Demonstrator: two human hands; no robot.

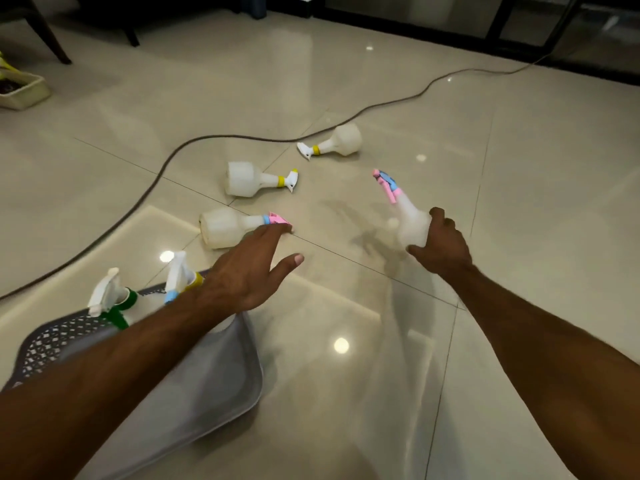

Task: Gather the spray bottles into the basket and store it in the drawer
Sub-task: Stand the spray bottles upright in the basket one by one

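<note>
At my lower left the grey perforated plastic basket [221,375] already holds two white spray bottles [114,299]. My left hand [249,271] reaches out with fingers spread, fingertips at the pink-nozzled translucent bottle [228,228] lying on the glossy tiled floor [346,375]. Two yellow-collared bottles [252,180] lie beyond. My right hand [443,244] grips another pink-nozzled bottle [408,220].

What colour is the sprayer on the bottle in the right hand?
Pink and blue sprayer, in the head view.

Two bare forearms, no sleeves; left grip [249,275], right grip [445,245].
</note>
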